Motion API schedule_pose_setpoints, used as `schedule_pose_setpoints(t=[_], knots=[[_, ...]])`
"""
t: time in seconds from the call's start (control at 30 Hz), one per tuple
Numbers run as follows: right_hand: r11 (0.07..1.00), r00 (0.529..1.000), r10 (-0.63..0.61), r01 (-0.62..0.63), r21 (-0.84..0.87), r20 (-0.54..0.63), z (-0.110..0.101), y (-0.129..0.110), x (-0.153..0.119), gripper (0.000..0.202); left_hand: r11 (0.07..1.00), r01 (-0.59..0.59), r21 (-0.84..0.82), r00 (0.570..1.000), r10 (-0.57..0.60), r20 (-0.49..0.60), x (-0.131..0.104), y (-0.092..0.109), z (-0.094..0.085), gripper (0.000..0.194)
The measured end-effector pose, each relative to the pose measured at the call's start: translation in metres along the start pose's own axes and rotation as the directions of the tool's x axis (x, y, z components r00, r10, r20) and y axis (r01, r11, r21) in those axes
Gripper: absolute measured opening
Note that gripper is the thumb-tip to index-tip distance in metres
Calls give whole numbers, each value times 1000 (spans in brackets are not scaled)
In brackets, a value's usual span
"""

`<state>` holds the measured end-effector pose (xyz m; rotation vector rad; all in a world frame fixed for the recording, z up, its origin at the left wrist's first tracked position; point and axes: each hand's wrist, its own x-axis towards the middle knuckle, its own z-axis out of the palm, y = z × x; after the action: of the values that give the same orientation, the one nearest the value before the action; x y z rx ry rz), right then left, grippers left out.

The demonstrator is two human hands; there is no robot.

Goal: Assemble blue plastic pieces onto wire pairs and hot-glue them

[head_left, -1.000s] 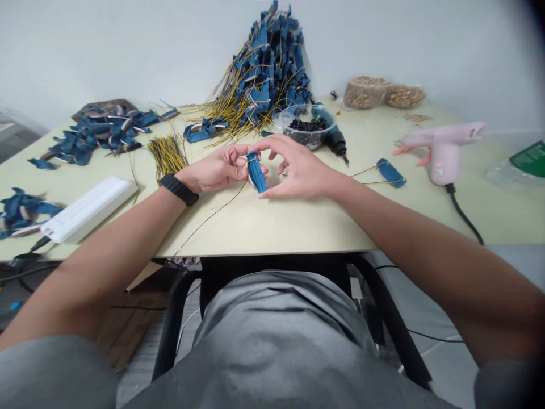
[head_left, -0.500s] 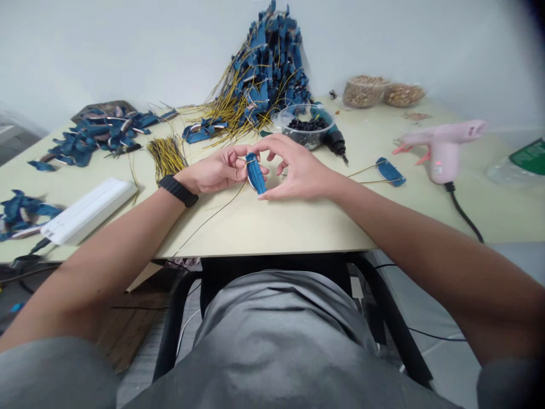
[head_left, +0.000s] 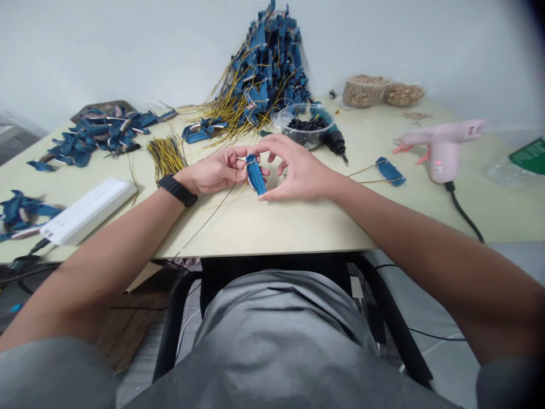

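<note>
A small blue piece point(head_left: 256, 175) with a pale edge stands tilted between my hands above the front of the table. My left hand point(head_left: 223, 169) pinches its left side near the top, and a thin dark wire trails from there toward the table's front edge. My right hand point(head_left: 298, 170) grips the same piece, index finger at the top end and thumb at the bottom end. To the right of my right hand lies another blue piece point(head_left: 390, 172) with yellow wires. A bundle of yellow wires point(head_left: 166, 157) rests behind my left wrist.
Behind my hands are a tall blue heap point(head_left: 272, 68), a bowl of black bits point(head_left: 307, 128) and a drill point(head_left: 335, 141). A pink glue gun point(head_left: 443, 149) stands right. Blue scraps point(head_left: 89, 136) and a white box point(head_left: 89, 210) lie left on the table point(head_left: 272, 230).
The thin wire trailing from my left hand has shifted slightly, and a yellow wire end now shows below the blue piece. My hands have hardly moved.
</note>
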<state>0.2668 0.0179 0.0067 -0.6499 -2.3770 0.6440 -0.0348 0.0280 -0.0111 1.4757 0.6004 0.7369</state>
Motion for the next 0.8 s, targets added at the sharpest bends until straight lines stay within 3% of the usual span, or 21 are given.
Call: schedule_pose_setpoints(t=[0.33, 0.8], knots=[[1000, 1000, 5, -4, -10, 29, -1, -4, -1, 98, 996, 39, 85, 999, -36, -38, -3, 7, 3, 79], [997, 999, -34, 34, 68, 1, 3, 12, 5, 99, 999, 16, 40, 999, -18, 31, -2, 3, -2, 66]])
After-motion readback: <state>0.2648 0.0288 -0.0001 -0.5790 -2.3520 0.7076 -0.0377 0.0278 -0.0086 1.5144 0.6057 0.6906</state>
